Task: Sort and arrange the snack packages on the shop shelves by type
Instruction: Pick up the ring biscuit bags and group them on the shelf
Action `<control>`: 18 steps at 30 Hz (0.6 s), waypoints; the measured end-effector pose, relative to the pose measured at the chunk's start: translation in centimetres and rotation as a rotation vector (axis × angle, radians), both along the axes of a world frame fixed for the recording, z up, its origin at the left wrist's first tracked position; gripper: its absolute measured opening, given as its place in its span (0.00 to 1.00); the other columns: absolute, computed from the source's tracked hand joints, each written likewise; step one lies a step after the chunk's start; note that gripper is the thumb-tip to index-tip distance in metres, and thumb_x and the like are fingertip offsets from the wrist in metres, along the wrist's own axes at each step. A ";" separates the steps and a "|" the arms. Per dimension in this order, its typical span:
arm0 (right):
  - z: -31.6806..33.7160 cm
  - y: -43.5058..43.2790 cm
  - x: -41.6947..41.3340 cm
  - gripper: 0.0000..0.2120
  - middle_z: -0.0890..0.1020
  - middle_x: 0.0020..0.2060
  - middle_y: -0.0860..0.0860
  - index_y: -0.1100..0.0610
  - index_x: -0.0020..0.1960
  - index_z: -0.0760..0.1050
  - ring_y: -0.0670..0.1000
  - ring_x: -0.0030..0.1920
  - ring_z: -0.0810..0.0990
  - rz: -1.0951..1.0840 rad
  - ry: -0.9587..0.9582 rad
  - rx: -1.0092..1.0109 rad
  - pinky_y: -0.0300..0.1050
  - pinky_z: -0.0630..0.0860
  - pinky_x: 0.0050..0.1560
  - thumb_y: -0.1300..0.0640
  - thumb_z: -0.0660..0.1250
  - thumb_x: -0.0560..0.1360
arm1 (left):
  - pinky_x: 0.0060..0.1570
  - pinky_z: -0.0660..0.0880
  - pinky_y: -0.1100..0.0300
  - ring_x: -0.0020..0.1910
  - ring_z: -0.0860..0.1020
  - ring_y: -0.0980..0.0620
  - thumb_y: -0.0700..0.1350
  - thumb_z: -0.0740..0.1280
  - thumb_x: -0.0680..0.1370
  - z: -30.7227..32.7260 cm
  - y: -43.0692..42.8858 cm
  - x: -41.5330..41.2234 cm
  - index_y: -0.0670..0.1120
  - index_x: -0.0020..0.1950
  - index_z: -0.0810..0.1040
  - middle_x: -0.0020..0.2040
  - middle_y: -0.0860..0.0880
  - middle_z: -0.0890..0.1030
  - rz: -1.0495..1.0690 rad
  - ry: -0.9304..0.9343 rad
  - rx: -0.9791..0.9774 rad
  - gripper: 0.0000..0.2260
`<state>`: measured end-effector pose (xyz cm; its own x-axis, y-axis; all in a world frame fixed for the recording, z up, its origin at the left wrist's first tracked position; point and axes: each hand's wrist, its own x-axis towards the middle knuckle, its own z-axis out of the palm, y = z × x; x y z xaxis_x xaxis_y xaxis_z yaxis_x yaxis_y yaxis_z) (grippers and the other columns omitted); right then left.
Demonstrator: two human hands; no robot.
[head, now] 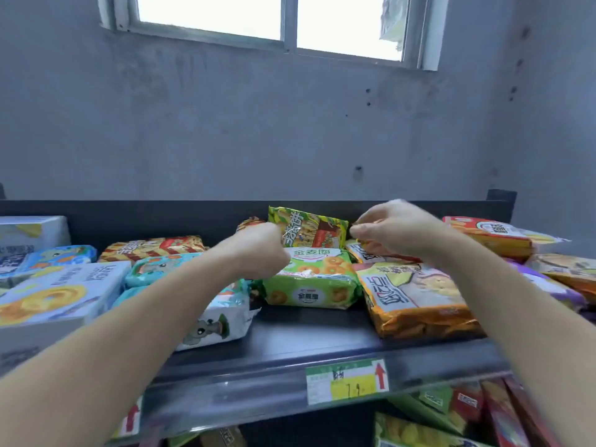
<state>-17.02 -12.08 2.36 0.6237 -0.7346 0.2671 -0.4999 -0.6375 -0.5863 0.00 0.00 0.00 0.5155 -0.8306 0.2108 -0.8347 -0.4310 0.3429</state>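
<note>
Green-and-yellow snack bag (309, 228) stands upright at the back of the top shelf (300, 337), against the dark back rail (154, 214) – you have it between both hands. Your left hand (259, 250) is balled into a fist, fingers curled round the crinkled left end of the bag. Your right hand (398, 227) comes in from the other side with thumb and fingertips pinched together at the bag's right edge; the view is blurred there, so the hold looks like a pinch on that edge and no more can be said. Just in front of the bag a green biscuit pack (309, 280) lies flat. Touching that pack on its right is an orange pack (416, 301), tilted toward you. To its left a white-and-teal pack (222, 317) lies partly under your left forearm, with a red-striped pack (154, 246) behind it and a pale blue box (61, 291) further left. On the shelf's front lip sits a green-and-yellow price label (346, 380) – above everything, a grey wall (290, 130) and a window (209, 12).
</note>
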 end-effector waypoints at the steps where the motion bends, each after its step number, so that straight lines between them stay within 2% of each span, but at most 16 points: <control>1: -0.6 -0.4 0.6 0.15 0.82 0.48 0.52 0.57 0.57 0.78 0.50 0.45 0.83 -0.010 0.062 0.073 0.50 0.80 0.52 0.50 0.67 0.75 | 0.31 0.65 0.60 0.34 0.69 0.49 0.42 0.60 0.77 -0.1 -0.4 -0.1 0.44 0.38 0.69 0.36 0.48 0.71 0.015 -0.002 0.069 0.08; 3: -1.5 -1.1 2.0 0.15 0.81 0.46 0.54 0.59 0.57 0.77 0.50 0.43 0.83 -0.052 0.158 0.152 0.49 0.82 0.49 0.51 0.66 0.76 | 0.27 0.58 0.60 0.29 0.63 0.50 0.39 0.59 0.77 -0.1 -1.1 0.0 0.44 0.32 0.63 0.31 0.48 0.65 0.059 0.024 0.105 0.13; 5: -2.3 -1.8 3.3 0.14 0.80 0.44 0.55 0.61 0.58 0.75 0.51 0.43 0.82 -0.086 0.146 0.241 0.45 0.82 0.43 0.53 0.66 0.76 | 0.26 0.57 0.61 0.27 0.60 0.51 0.37 0.57 0.77 0.1 -1.5 -0.1 0.44 0.33 0.62 0.30 0.48 0.62 0.067 0.045 0.149 0.13; 7: -2.3 -2.5 4.2 0.12 0.78 0.41 0.55 0.61 0.54 0.74 0.51 0.42 0.81 -0.120 0.104 0.307 0.42 0.81 0.38 0.54 0.67 0.76 | 0.26 0.61 0.61 0.28 0.63 0.51 0.36 0.57 0.78 0.1 -2.2 0.0 0.43 0.36 0.64 0.32 0.47 0.63 0.073 0.094 0.158 0.11; 8: -2.2 -2.4 4.4 0.10 0.78 0.41 0.55 0.61 0.50 0.73 0.51 0.42 0.81 -0.132 0.107 0.308 0.42 0.80 0.37 0.54 0.67 0.76 | 0.27 0.66 0.59 0.29 0.68 0.48 0.36 0.57 0.78 0.2 -2.1 -0.1 0.42 0.38 0.67 0.34 0.45 0.67 0.081 0.116 0.137 0.09; 10: -2.2 -2.7 4.9 0.11 0.78 0.41 0.56 0.62 0.44 0.72 0.52 0.39 0.81 -0.129 0.116 0.343 0.42 0.80 0.35 0.54 0.67 0.76 | 0.37 0.77 0.54 0.38 0.78 0.43 0.38 0.60 0.78 0.5 -2.4 -0.2 0.38 0.46 0.73 0.41 0.41 0.75 0.107 0.190 0.102 0.04; 12: -2.3 -3.0 5.1 0.09 0.79 0.41 0.57 0.62 0.43 0.72 0.53 0.38 0.81 -0.125 0.106 0.379 0.44 0.80 0.35 0.56 0.67 0.76 | 0.46 0.79 0.53 0.42 0.80 0.43 0.42 0.64 0.78 0.6 -2.5 -0.2 0.38 0.50 0.74 0.43 0.43 0.77 0.128 0.255 0.063 0.07; 15: -2.4 -3.4 4.9 0.08 0.78 0.42 0.59 0.61 0.43 0.70 0.54 0.38 0.80 -0.117 0.046 0.491 0.44 0.79 0.33 0.59 0.67 0.76 | 0.40 0.79 0.54 0.40 0.78 0.45 0.43 0.69 0.76 0.6 -2.7 -0.1 0.41 0.50 0.71 0.49 0.42 0.75 0.126 0.387 -0.015 0.09; 18: -2.6 -3.4 4.4 0.07 0.78 0.40 0.59 0.61 0.45 0.71 0.52 0.34 0.80 -0.140 -0.009 0.553 0.41 0.76 0.26 0.60 0.68 0.75 | 0.37 0.76 0.57 0.39 0.74 0.48 0.41 0.72 0.73 0.7 -2.5 0.0 0.40 0.43 0.73 0.53 0.40 0.76 0.149 0.519 -0.106 0.09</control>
<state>-12.64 -15.50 -0.27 0.5096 -0.8422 -0.1762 -0.5512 -0.1623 -0.8184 -0.05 -2.49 0.71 0.6848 -0.7284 -0.0238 -0.4767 -0.4723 0.7414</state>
